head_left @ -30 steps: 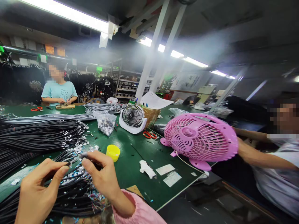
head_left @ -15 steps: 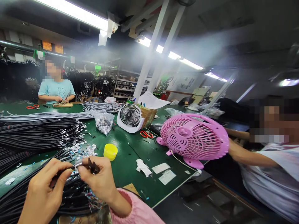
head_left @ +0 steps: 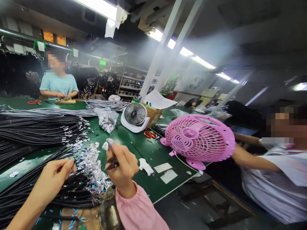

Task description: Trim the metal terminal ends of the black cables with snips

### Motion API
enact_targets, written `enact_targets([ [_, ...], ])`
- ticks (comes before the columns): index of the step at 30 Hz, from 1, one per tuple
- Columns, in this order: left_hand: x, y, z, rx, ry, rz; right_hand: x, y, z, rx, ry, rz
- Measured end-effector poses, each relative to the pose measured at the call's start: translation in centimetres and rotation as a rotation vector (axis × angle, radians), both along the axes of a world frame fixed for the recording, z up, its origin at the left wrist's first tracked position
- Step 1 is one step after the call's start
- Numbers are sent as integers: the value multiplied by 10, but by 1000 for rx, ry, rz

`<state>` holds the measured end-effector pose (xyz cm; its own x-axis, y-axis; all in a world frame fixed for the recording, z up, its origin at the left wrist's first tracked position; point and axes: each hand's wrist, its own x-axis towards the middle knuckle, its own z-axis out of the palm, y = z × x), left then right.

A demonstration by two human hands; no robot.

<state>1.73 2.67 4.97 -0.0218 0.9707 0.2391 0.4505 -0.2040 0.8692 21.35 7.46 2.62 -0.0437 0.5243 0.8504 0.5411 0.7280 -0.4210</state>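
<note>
Left fingers (head_left: 69,164) near cables (head_left: 72,192); silvery scraps (head_left: 88,156)

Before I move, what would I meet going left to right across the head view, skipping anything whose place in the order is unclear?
Left hand → right hand → nearer orange-handled scissors → pink fan → white sleeve at the far right.

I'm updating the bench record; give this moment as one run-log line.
left hand: near black cables, grip unclear | right hand: holding dark tool | foil scraps: heaped between hands | pink fan: on table
</note>
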Motion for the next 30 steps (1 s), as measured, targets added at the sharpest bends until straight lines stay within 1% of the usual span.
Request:
enact_targets([
  [1, 1, 1, 1, 27, -17, 49, -2, 2, 0, -32, 44, -2],
  [2, 1, 0, 1, 56, -34, 96, -6, 3, 0, -71, 74, 26],
  [6, 3, -4, 1, 179, -70, 238, -26, 0, 0, -290, 110, 243],
  [7, 3, -4, 1, 206, -72, 260, -31, -3, 0, -325, 117, 273],
  [9, 4, -5, 2, 250, -66, 288, -35, -10, 0, -339, 122, 297],
  [10, 5, -4, 2, 268, -62, 298, -36, -13, 1, -316, 112, 293],
  [12, 4, -5, 2, 299, -54, 314, -37, -19, 2, -214, 55, 235],
  [16, 4, -9, -2, 357, -23, 331, -36, -23, 4, 86, -118, 34],
  [17, 5, -11, -4, 401, 4, 340, -36, -23, 4, 151, -143, 1],
  [19, 7, -14, -7, 543, 116, 352, -37, -22, 4, 242, -158, -29],
  [21, 9, -15, -11, 704, 271, 357, -38, -21, 3, 268, -140, -29],
  [23, 10, -14, -13, 805, 390, 356, -38, -20, 3, 222, -98, 7],
  [24, 10, -14, -13, 833, 428, 360, -37, -21, 3, 166, -65, 42],
  [25, 10, -13, -13, 855, 449, 367, -37, -21, 4, 83, -26, 85],
  [28, 7, -13, -12, 882, 468, 378, -36, -20, 5, -267, 107, 210],
  [29, 7, -13, -11, 888, 464, 380, -36, -20, 6, -364, 138, 241],
  [30, 7, -13, -11, 894, 455, 375, -36, -19, 6, -426, 160, 272],
])
